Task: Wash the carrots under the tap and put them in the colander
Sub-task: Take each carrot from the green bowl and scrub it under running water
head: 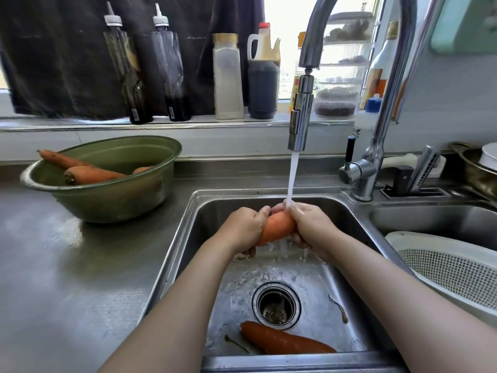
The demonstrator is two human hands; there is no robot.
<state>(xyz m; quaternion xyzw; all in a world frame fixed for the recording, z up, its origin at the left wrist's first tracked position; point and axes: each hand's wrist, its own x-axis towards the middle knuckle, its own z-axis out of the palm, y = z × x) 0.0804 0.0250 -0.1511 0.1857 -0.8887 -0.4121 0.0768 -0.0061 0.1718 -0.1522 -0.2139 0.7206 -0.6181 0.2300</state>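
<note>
Over the steel sink (188,238) I hold an orange carrot (275,227) under the running tap (300,122). My left hand (243,228) grips its left end and my right hand (312,226) grips its right end, with the water stream landing on my right fingers. A second carrot (285,340) lies on the sink floor near the front, beside the drain (275,305). Three more carrots (91,173) rest in a green bowl (113,200) on the counter to the left. The white colander (451,273) sits in the right basin; the part of it in view holds nothing.
Bottles and jars (228,76) line the window ledge behind the sink. The tap's base and handle (360,173) stand at the back right, with a knife block (414,181) and a metal pot (478,170) beyond. Wet steel counter (67,278) spreads to the left.
</note>
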